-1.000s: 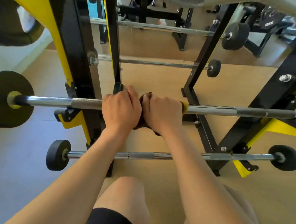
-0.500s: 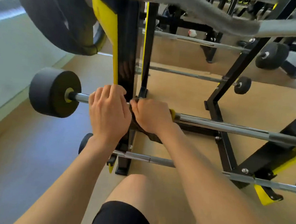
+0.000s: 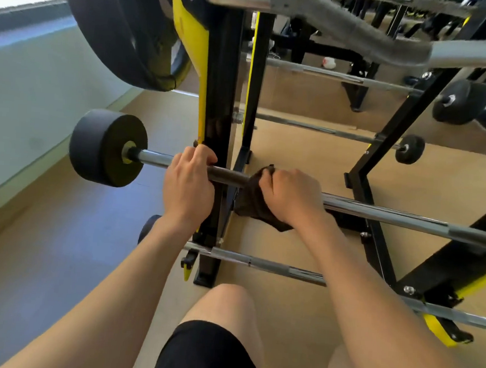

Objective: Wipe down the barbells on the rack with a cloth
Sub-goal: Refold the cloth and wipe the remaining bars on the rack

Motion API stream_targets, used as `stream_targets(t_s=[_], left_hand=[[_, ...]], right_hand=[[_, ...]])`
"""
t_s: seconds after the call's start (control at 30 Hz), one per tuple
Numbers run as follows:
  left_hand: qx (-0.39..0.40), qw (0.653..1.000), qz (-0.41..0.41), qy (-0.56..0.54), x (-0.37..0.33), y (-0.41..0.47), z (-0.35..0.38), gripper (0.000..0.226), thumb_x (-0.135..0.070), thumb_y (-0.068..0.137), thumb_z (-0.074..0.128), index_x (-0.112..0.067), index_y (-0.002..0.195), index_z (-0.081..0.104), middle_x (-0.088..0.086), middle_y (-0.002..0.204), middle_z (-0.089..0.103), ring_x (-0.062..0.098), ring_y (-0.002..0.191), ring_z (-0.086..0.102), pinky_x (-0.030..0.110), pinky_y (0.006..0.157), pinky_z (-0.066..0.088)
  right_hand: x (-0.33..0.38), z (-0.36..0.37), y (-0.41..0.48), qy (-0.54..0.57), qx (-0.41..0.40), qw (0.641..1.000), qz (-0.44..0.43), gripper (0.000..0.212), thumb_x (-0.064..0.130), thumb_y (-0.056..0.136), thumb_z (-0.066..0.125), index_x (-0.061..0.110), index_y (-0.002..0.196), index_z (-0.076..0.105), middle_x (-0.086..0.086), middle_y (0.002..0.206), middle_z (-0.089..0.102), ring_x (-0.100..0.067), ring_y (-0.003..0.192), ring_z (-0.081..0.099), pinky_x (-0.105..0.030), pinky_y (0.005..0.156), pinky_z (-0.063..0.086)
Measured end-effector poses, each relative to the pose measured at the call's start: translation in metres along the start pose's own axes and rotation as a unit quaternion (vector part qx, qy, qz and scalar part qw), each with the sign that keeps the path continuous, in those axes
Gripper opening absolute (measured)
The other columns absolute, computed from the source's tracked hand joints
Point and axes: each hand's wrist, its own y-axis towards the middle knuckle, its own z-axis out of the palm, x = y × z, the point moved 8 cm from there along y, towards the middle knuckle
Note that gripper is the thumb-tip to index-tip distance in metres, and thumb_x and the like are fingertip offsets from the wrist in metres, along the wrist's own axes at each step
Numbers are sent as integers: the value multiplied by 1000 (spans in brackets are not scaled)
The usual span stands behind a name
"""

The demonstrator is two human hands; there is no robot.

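— Barbell, where?
— Lying across the black/yellow steel rack, mid level. Chrome shaft w/ knurled patches, round matte-black wt at L end.
— Hands?
— L hand curled round bare shaft nr the upright. R hand grips dark brown cloth wrapped on shaft, just beside.

The long chrome barbell runs out at the right edge, so its far end is unseen, and the right hand covers most of the dark brown cloth. The left forearm hides most of the black round weight of the lower chrome barbell. The small white-red thing is too small to tell.
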Motion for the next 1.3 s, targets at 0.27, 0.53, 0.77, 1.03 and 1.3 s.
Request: stream_targets(t_s=[0.27, 0.53, 0.77, 1.03, 1.3], left_hand=[[10, 976, -108, -188, 21, 3, -4, 43, 13, 87, 40, -21, 112, 50, 3, 109, 55, 26, 105, 54, 37, 84, 47], [-69, 992, -93, -57, -2, -8, -7, 42, 13, 79, 51, -18, 106, 58, -2, 111, 52, 25, 113, 41, 32, 97, 31], [19, 979, 200, -38, -127, -17, 48, 21, -3, 85, 49, -14, 94, 64, 3, 104, 63, 24, 102, 51, 30, 91, 33], [146, 945, 262, -130, -262, -33, 135, 16, -10, 100, 50, -15, 104, 64, 0, 98, 65, 18, 88, 58, 35, 82, 50], [163, 948, 212, -171, -337, -37, 193, 26, -32, 109, 39, -21, 96, 60, -7, 91, 61, 9, 77, 53, 12, 63, 31]], right_hand=[[102, 8, 16, 9, 4, 996, -92, 26, 32, 108, 45, 15, 120, 61, -8, 108, 70, -31, 90, 67, -40, 72, 52], [76, 15, 15, -26, -5, 990, -135, 42, 48, 110, 32, 20, 133, 55, -6, 96, 70, -29, 79, 69, -34, 58, 39], [-132, -15, -46, -43, -9, 994, 101, 55, 40, 109, 28, 16, 66, 52, -1, 61, 51, -28, 63, 61, -32, 57, 40], [-306, -43, -113, -136, -4, 927, 348, 58, 43, 106, 25, 14, 92, 73, -10, 96, 74, -33, 99, 66, -55, 110, 34], [-239, -19, -114, -81, -56, 992, 78, 38, 32, 101, 35, 17, 99, 70, -2, 87, 74, -26, 89, 68, -44, 97, 49]])
